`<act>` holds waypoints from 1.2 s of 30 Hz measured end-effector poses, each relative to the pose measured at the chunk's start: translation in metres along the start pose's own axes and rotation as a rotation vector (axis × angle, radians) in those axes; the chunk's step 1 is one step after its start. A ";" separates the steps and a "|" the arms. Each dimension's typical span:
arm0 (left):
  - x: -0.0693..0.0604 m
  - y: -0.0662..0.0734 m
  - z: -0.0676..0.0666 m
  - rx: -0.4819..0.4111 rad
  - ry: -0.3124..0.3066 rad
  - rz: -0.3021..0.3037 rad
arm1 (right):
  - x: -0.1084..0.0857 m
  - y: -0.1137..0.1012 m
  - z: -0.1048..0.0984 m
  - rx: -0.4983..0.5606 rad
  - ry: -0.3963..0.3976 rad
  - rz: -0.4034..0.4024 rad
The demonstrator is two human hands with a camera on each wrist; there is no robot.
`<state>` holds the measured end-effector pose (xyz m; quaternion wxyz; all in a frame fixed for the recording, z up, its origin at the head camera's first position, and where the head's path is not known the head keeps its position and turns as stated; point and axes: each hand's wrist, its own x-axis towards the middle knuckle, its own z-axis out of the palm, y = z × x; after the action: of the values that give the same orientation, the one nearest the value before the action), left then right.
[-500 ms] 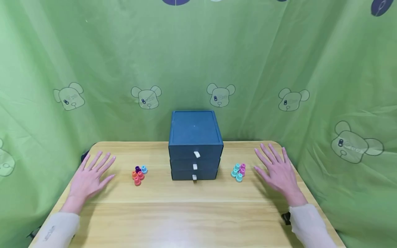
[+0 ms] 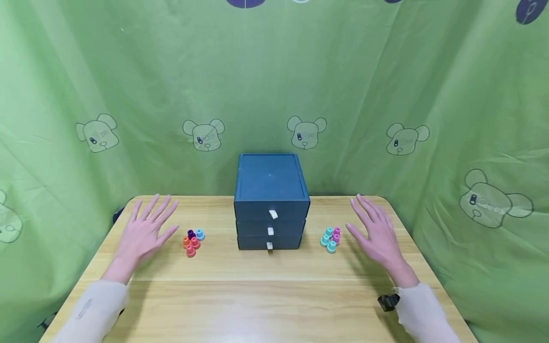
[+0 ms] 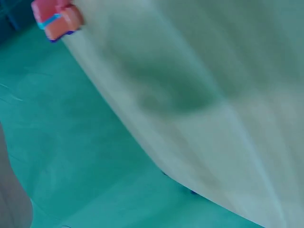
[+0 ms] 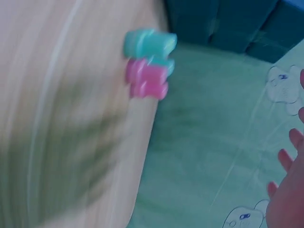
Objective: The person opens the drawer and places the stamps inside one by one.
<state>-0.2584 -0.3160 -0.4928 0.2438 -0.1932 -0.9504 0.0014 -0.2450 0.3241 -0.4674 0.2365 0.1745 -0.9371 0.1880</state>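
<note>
In the head view the left hand is held over the table's left side, fingers straight and spread, holding nothing. Just right of it stands a cluster of small cups: red, orange, purple and blue. The right hand, fingers spread and empty, hovers right of another cluster with teal cups and pink cups. In the right wrist view, teal cups and pink cups appear left of the right hand's fingertips.
A dark blue three-drawer box with white pull tabs stands at the back middle of the wooden table, its drawers closed. Green curtain with bear-head prints hangs behind and at both sides. A black band is at the right wrist.
Both hands have moved inward, the left one rightward and slightly farther forward, the right one leftward, each closer to its nearby cups. The box and cups stay put on the table.
</note>
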 end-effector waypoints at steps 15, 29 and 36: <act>0.069 0.051 0.004 -0.210 0.096 -0.002 | 0.012 -0.062 0.002 0.673 0.032 0.060; 0.129 0.101 0.003 -0.627 0.095 -0.065 | 0.014 -0.089 0.026 0.918 -0.019 0.090; 0.143 0.119 0.007 -0.774 0.108 -0.094 | 0.022 -0.106 0.041 0.970 -0.077 0.061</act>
<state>-0.3335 -0.1524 -0.4444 0.2026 -0.2271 -0.8742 -0.3783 -0.2346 0.2087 -0.4614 0.0876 0.2439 -0.7542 0.6033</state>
